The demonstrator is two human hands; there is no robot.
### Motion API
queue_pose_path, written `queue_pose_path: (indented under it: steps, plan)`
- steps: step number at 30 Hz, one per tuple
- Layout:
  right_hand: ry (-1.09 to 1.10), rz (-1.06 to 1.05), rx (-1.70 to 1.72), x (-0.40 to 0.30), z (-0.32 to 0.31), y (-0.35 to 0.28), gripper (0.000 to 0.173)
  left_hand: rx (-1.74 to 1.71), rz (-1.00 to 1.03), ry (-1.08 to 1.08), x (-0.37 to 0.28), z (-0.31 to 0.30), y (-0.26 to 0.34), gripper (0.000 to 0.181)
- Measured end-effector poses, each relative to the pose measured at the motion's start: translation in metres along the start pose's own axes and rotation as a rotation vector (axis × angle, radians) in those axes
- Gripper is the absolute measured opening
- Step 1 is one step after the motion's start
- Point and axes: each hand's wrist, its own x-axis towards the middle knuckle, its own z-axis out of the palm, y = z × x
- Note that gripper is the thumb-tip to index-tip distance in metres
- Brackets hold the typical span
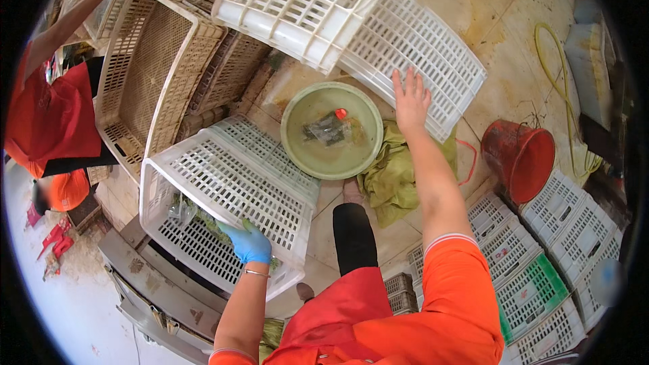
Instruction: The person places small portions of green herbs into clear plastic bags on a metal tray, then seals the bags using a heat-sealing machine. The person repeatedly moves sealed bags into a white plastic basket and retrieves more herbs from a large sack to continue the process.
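My left hand (247,243), in a blue glove, grips the rim of a white plastic crate (223,167) tipped on its side, with green vegetables (207,225) and a clear plastic bag (181,212) inside. Bare and with its fingers spread, my right hand (411,99) is over the slotted side of another white plastic crate (431,56); whether it touches is not plain. Between my hands, on the floor, stands a round green basin (299,159) holding a dark item in clear plastic and a small red thing.
Beige crates (190,56) stand at the left beside another person in a red apron (71,111). A yellow-green sack (393,187) and a red bucket (530,162) lie to the right, near stacked white crates (512,243). A yellow hose (557,71) runs along the floor.
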Motion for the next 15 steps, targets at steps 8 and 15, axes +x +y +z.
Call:
queue_pose_path:
  steps: [8, 15]
  plan:
    - [-0.166, -0.008, -0.084, -0.065, -0.08, 0.059, 0.072, 0.044, 0.014, -0.049, -0.001, -0.015, 0.0, 0.086]
    - [-0.359, 0.172, -0.118, -0.104, -0.213, 0.15, 0.055, 0.036, 0.014, -0.369, 0.01, -0.06, -0.009, 0.124]
